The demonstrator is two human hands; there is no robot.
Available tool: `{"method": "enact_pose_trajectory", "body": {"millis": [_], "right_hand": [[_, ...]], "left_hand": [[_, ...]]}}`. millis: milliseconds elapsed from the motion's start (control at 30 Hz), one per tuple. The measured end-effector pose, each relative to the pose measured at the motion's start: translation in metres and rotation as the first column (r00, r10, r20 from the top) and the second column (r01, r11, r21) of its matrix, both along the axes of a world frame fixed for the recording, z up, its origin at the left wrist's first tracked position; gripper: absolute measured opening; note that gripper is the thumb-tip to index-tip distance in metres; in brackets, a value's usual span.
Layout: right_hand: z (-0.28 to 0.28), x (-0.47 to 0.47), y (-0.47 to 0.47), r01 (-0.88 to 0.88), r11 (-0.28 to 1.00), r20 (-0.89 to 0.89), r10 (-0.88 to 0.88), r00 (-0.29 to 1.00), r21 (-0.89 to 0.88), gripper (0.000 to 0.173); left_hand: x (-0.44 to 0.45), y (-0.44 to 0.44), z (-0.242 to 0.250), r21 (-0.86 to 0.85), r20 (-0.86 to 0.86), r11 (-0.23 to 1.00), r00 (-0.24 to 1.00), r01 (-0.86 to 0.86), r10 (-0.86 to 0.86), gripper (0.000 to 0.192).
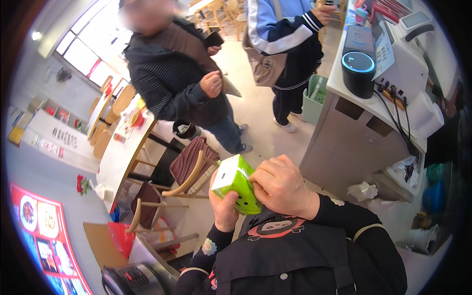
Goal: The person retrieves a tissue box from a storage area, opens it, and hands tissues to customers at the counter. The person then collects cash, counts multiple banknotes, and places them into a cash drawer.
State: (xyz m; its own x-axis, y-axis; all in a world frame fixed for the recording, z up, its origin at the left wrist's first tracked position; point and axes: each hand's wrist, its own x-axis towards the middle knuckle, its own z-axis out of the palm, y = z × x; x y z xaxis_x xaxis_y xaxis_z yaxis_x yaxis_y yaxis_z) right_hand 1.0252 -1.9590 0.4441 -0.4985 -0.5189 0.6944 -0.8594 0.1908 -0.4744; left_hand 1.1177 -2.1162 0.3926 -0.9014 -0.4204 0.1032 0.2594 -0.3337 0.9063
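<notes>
A bright green and white soft pack of tissues is held up in front of my apron. My left hand grips the pack from its left side, with the thumb across the near face. On the pack's right side, the fingers of my right hand are bent and pinch the wrapper near its upper edge. The pack's white end faces up and to the left and bears small dark print. What lies between my right fingertips is hidden by the knuckles.
Two people stand ahead, one in a dark ribbed jacket. A counter with a black round speaker stands at right, a green bin beside it. Chairs and a table are at left; a cooker is at lower left.
</notes>
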Motion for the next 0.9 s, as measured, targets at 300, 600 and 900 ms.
{"method": "enact_pose_trajectory", "body": {"millis": [300,600,900], "right_hand": [[-0.017,-0.066,-0.028,0.105,0.988,0.524,-0.030,0.851,-0.114,0.008],[-0.017,-0.124,-0.091,0.113,0.957,0.828,0.167,0.535,-0.266,0.016],[-0.047,-0.148,-0.121,0.345,0.939,0.769,-0.217,0.602,-0.005,0.034]], "left_hand": [[-0.093,-0.052,-0.018,0.151,0.002,0.938,0.949,0.311,-0.315,0.093],[-0.168,-0.116,-0.026,0.263,-0.083,0.852,0.890,0.454,-0.448,0.081],[-0.211,-0.136,-0.070,0.360,0.037,0.838,0.891,0.411,-0.453,0.064]]}}
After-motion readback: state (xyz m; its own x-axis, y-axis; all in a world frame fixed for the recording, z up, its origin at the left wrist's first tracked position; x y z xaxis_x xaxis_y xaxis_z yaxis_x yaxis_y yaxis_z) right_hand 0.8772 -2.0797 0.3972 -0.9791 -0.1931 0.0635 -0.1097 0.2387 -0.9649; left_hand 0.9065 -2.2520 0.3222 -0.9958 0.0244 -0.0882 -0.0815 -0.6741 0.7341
